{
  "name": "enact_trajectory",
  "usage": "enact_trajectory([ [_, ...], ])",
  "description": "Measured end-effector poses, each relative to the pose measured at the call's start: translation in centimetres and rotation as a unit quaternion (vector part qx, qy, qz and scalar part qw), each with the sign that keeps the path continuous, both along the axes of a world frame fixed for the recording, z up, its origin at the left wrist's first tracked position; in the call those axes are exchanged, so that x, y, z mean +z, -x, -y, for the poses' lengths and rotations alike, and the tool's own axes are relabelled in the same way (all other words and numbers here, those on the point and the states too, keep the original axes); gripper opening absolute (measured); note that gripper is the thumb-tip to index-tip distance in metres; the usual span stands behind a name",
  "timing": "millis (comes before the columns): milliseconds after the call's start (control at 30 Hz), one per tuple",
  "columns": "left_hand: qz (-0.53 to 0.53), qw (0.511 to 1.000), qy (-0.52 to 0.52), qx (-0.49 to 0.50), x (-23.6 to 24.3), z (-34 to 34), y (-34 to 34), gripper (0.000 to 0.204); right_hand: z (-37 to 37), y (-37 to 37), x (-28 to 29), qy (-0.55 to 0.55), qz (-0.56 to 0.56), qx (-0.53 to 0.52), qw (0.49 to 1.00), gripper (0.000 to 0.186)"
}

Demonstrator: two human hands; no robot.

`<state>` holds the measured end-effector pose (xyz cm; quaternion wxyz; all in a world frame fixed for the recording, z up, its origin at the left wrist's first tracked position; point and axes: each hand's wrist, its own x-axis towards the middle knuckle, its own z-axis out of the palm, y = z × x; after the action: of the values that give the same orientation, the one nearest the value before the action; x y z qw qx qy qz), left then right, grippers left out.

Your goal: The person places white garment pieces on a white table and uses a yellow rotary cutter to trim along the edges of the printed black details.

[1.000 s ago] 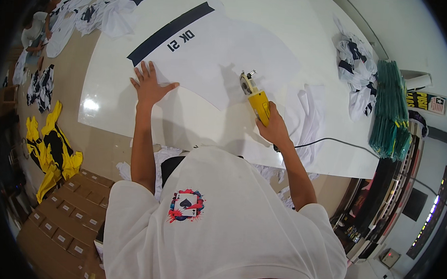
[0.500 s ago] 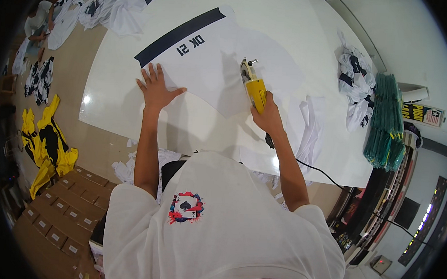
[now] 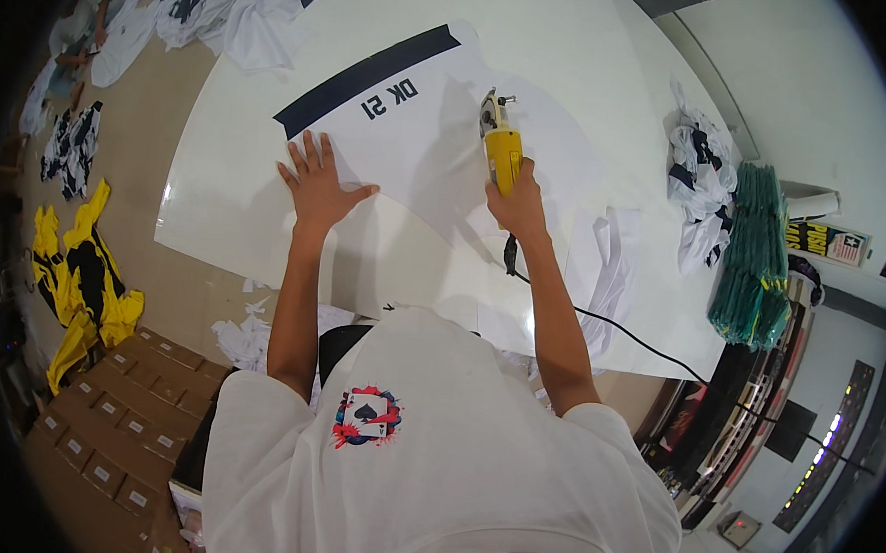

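Observation:
A white cloth panel [image 3: 424,142] with a dark navy band along its far left edge lies flat on the white table. Dark printed characters stand beside the band. My left hand [image 3: 320,184] rests spread on the panel's near left corner, its fingertips by the end of the band. In my right hand [image 3: 518,206] is a yellow electric rotary cutter [image 3: 504,153], gripped round its body. Its metal head points away from me, over the panel's right part. Whether the blade touches the cloth I cannot tell. A black cord trails from the cutter's near end.
White cloth strips [image 3: 609,274] lie right of my right forearm. Crumpled white and navy cloth [image 3: 699,179] and stacked green bundles [image 3: 757,256] sit at the table's right edge. The cord [image 3: 648,347] crosses the near right edge. Brown boxes [image 3: 111,410] stand lower left; another person works far left.
My right hand has moved the cutter a little away from me and turned it more upright. The left hand stays spread on the cloth. The view has shifted slightly.

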<state>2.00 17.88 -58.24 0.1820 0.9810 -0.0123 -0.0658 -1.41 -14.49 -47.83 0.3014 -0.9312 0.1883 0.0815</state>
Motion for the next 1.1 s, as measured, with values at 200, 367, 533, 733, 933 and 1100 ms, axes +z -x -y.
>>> enact_trajectory([
  [200, -0.019, 1.000, 0.001, 0.000, 0.5, 0.0, 0.0, 0.138, -1.4, -2.4, -0.3, -0.007, -0.001, -0.036, 0.999, 0.055],
  [367, -0.028, 1.000, 0.004, 0.001, 0.7, -0.1, 0.0, 0.139, -1.4, -4.1, -1.4, 0.016, 0.022, -0.038, 0.999, 0.058],
  [533, -0.027, 1.000, 0.013, 0.005, 1.0, 0.0, 0.0, 0.138, -1.5, -5.7, -1.9, 0.010, 0.031, -0.051, 0.998, 0.059],
  [733, -0.034, 0.999, 0.023, 0.004, 1.3, -0.2, 0.0, 0.138, -1.6, -8.8, -2.5, 0.023, 0.021, -0.085, 0.996, 0.061],
  [933, -0.067, 0.998, -0.007, 0.020, 1.8, 0.2, -0.2, 0.140, 0.7, -13.4, -3.9, 0.075, 0.044, -0.081, 0.993, 0.068],
  [1100, -0.129, 0.990, -0.057, -0.009, 3.4, -4.8, -1.5, 0.136, 4.8, -12.4, -5.7, 0.001, 0.119, -0.118, 0.986, 0.071],
])
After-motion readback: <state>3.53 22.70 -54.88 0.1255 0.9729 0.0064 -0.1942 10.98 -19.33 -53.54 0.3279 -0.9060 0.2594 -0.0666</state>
